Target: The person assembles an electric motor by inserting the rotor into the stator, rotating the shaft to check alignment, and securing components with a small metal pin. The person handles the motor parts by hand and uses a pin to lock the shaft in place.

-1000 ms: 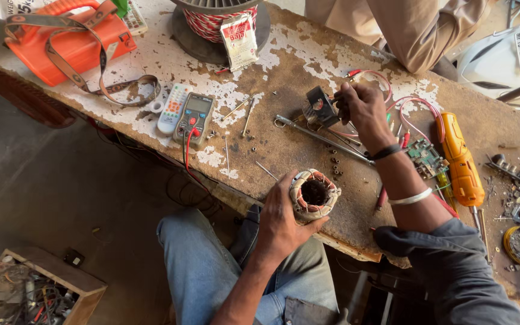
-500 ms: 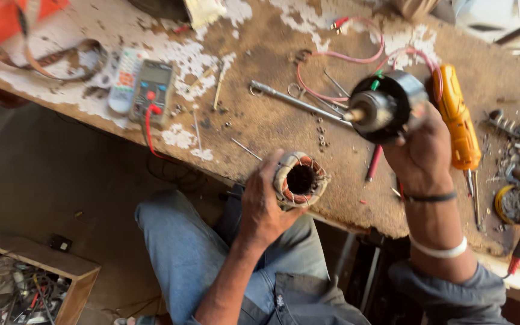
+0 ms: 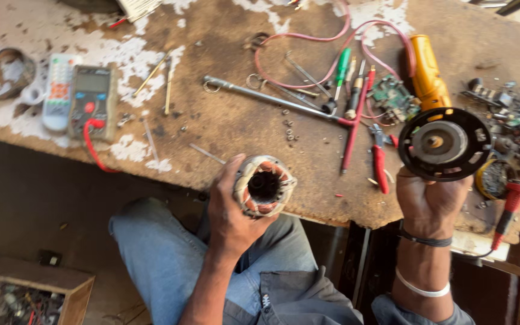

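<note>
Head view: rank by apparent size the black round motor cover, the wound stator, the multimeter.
1. black round motor cover, in the right hand
2. multimeter
3. wound stator, in the left hand; close to the multimeter, unsure.

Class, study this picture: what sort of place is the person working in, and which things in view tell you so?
Probably a small electrical repair workshop. A worn workbench carries a multimeter, screwdrivers and a circuit board. The left hand holds a wound motor stator; the right hand holds a round black motor part.
</note>
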